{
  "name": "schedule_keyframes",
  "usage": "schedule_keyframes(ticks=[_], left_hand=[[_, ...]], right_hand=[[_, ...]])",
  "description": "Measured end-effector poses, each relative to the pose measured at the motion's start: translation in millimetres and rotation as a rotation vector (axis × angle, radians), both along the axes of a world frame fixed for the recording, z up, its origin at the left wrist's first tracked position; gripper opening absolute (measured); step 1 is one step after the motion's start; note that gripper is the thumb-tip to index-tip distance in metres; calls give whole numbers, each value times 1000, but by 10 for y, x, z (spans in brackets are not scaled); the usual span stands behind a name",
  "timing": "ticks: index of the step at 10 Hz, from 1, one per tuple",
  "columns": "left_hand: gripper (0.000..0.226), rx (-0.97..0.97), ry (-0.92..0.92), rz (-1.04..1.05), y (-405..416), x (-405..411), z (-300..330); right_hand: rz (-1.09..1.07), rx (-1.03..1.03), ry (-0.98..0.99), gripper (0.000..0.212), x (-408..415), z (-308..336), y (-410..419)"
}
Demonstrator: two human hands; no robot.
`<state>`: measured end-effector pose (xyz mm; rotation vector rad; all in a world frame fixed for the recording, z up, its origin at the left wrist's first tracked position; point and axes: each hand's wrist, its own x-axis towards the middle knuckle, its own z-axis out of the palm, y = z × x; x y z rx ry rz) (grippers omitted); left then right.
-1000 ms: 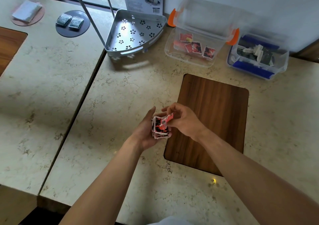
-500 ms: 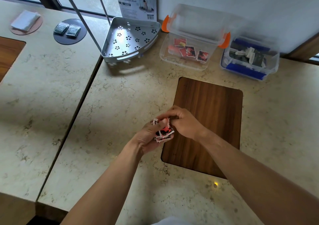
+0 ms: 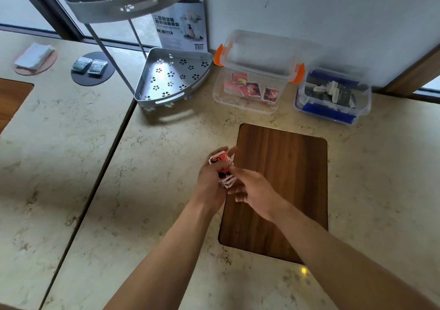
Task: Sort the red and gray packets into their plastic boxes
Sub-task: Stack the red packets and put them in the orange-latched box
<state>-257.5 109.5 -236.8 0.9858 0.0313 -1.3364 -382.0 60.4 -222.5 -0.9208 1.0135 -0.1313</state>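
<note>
1. The marble countertop point(image 3: 147, 190) fills most of the frame, with a dark seam running from upper centre down to the lower left.
2. A dark wooden board point(image 3: 285, 178) lies right of centre, set into the counter.
3. A grey metal corner rack point(image 3: 171, 78) with flower-shaped holes stands in the upper middle; its upper shelf reaches the top edge of the frame.
4. A clear box with orange clips point(image 3: 252, 81) sits in the upper right of centre against the wall, with several red packets lying in it.
5. Just to the right of it, a clear box with blue clips point(image 3: 333, 95) holds grey packets.
6. The left hand point(image 3: 212, 181) is at centre frame, over the board's left edge, its fingers closed around a stack of red packets point(image 3: 222, 167).
7. The right hand point(image 3: 254, 190) is touching the stack's lower right side, fingers loosely curled; whether they pinch a packet I cannot tell.
8. A dark round coaster point(image 3: 92, 71) in the upper left carries two grey packets point(image 3: 89, 65) side by side.
9. Further left, a pinkish coaster point(image 3: 35, 64) bears a folded white cloth point(image 3: 34, 55).
</note>
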Motion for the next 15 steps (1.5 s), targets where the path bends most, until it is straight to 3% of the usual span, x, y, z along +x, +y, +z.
schedule_keyframes(ticks=[1, 3, 5, 7, 8, 9, 10, 11, 12, 14, 15], left_hand=[[44, -35, -30, -31, -151, 35, 88], [44, -127, -141, -183, -775, 347, 512], [20, -65, -516, -376, -1647, 665, 1039], [11, 151, -980, -349, -2772, 922, 1149], [19, 286, -1251, -436, -3317, 984, 945], [27, 370, -1318, -515, -3561, 981, 768], [37, 505, -1299, -587, -3761, 960, 506], [40, 565, -1229, -585, -3843, 968, 362], [45, 607, -1131, -620, -3943, 999, 202], [47, 615, -1122, -626, -3949, 986, 199], [35, 614, -1147, -680, -3890, 976, 331]], right_hand=[[-85, 41, -133, 31, 11, 76, -172], [-173, -71, -136, 30, 125, 389, -881], [-155, -438, 3, 28, 365, 729, -1852], [-266, -506, 89, 30, 675, 843, -2817], [-395, -393, 163, 30, 778, 661, -3237], [-405, -327, 187, 32, 888, 547, -3411], [-84, -532, 481, 36, 1022, 490, -3428], [-134, -492, 506, 36, 1138, 390, -3559], [-435, -181, 314, 39, 1163, 176, -3741], [-217, -245, 373, 41, 1170, 133, -3728], [-238, -226, 345, 42, 1155, 245, -3683]])
